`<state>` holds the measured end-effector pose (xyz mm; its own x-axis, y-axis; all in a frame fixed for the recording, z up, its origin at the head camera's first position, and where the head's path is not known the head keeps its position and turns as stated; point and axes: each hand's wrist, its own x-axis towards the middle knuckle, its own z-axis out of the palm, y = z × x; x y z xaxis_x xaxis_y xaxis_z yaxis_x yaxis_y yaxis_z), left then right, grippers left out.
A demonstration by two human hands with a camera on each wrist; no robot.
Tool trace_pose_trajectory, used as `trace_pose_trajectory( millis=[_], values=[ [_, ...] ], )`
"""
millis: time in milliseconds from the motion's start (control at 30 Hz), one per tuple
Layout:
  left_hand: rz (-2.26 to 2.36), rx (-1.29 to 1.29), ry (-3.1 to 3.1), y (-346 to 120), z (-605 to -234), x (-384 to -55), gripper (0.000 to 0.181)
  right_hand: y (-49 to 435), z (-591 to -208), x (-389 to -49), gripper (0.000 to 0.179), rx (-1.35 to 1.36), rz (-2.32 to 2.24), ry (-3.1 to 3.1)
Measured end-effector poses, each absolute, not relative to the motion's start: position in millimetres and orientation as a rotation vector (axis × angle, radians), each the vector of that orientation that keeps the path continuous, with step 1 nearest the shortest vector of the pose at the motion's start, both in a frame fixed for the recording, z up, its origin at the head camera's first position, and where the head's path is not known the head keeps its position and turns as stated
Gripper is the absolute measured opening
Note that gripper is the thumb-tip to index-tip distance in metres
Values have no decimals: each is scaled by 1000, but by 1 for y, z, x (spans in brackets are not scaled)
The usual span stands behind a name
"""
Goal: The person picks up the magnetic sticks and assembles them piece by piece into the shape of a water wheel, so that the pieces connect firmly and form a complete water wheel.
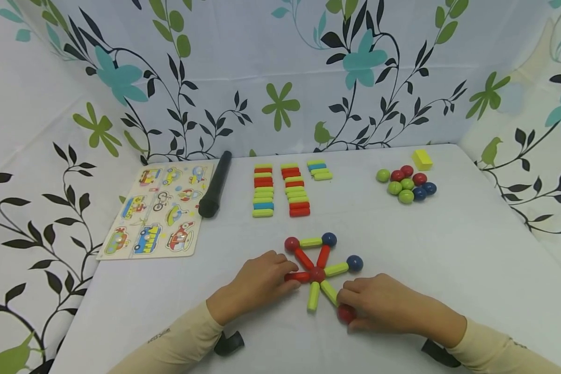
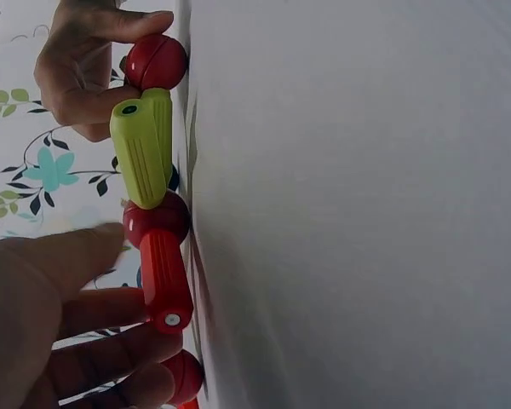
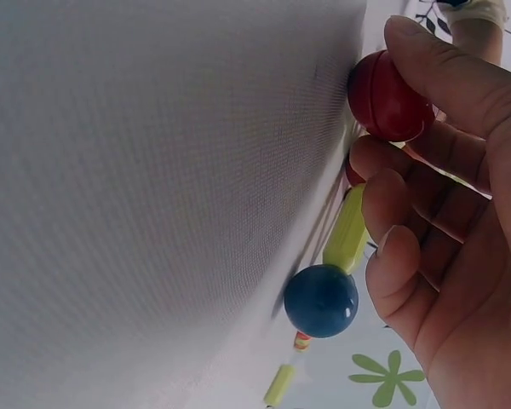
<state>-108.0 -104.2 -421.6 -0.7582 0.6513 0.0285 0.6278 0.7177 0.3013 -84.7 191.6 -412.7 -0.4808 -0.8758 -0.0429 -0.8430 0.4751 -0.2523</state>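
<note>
On the white table lies a star of magnetic rods around a red centre ball. My left hand is at its left side, thumb and fingers on either side of a red rod. In the left wrist view, the fingers lie behind that red rod and the thumb stands apart from it. My right hand pinches a red ball between thumb and fingers, at the outer end of a yellow-green rod. Another yellow-green rod points toward me. A blue ball caps the right-hand rod.
Behind the star lie rows of coloured rods. Several loose balls and a yellow block are at the back right. A picture puzzle board and a black microphone-like stick lie at the left.
</note>
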Motion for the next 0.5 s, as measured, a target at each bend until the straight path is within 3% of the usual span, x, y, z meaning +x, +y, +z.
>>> trace_pose_trajectory(
  millis=[233,500],
  values=[
    [331,1009,2838,-92,-416,-104,53,192,-411,-84,36,-1473,-290,2549],
    [193,999,2834,-89,-416,-104,61,195,-408,-88,39,-1425,-333,2527]
  ],
)
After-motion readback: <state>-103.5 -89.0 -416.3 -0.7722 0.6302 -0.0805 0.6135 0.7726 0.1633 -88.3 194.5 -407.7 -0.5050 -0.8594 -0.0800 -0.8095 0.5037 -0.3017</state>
